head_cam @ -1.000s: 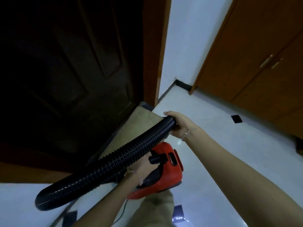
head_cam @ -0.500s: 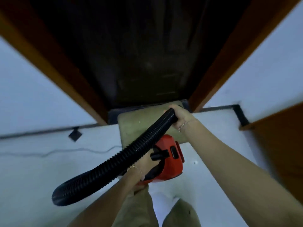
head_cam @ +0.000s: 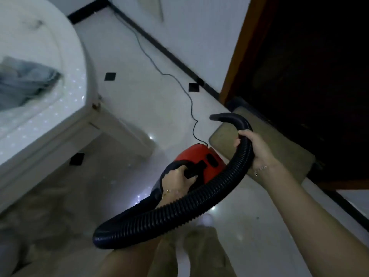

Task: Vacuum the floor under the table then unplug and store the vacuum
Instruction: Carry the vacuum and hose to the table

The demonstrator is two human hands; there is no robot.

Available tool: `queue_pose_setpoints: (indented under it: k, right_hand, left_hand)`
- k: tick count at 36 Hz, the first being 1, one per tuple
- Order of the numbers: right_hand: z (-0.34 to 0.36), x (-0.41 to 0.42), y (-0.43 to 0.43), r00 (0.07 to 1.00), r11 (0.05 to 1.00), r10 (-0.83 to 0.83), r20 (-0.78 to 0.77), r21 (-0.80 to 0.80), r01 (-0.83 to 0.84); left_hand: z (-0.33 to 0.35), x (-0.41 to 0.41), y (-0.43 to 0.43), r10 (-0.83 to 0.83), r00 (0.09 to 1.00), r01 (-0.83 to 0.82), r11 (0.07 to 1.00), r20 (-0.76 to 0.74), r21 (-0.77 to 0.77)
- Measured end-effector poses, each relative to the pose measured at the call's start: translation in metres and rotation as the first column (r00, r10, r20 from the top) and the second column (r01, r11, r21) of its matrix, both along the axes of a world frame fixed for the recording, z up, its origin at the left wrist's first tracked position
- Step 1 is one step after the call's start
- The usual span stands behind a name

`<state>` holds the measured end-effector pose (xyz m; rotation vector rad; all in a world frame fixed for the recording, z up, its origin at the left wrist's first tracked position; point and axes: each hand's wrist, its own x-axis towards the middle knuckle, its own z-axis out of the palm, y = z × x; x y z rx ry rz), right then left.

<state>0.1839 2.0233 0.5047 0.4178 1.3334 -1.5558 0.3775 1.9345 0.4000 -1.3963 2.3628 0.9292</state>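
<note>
Left hand point(head_cam: 176, 176): fingers curled tight around the black carry handle point(head_cam: 196, 169) on top of the red vacuum point(head_cam: 199, 156), body lifted clear of the floor, as far as I can tell. Right hand point(head_cam: 253, 148): fingers clenched around the ribbed black hose point(head_cam: 199, 204) up near the nozzle point(head_cam: 221, 116), thumb side over the top.

From my seat the vacuum hangs low centre, just beside the tan mat point(head_cam: 279, 154) at the dark doorway point(head_cam: 309, 66). The hose loops from the right hand down and round under the left forearm, its low bend near my legs. A thin cord point(head_cam: 179, 84) trails from the back of the vacuum across the white tile floor point(head_cam: 139, 96) toward the wall; I can't see the plug end. The white table point(head_cam: 69, 108) sits to the left, some blurred cloth point(head_cam: 24, 80) on top.

Handling guess: small canister, carried one-handed, so fairly light. Rigid plastic shell, handle is the right hold. The hose is springy and floppy, it will swing if let go, so grip it near the stiff nozzle end. The cord is limp and a snag risk around the table leg point(head_cam: 127, 128) and feet.
</note>
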Motion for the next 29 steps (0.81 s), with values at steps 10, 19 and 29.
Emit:
queue_pose_setpoints:
  k: [10, 19, 29]
  right_hand:
    - [-0.100, 0.152, 0.020, 0.986, 1.000, 0.008, 0.166, 0.021, -0.012]
    - [-0.204, 0.301, 0.051, 0.975, 0.996, -0.050, 0.218, 0.081, 0.033]
    - [-0.321, 0.368, 0.084, 0.989, 0.990, -0.030, 0.147, 0.144, 0.009]
  left_hand:
    - [-0.084, 0.178, 0.000, 0.059, 0.997, -0.060, 0.998, 0.058, 0.014]
    - [-0.180, 0.320, 0.009, 0.087, 0.994, -0.092, 0.993, 0.064, 0.079]
    - [-0.300, 0.386, 0.034, 0.094, 0.990, -0.107, 0.986, 0.105, 0.126]
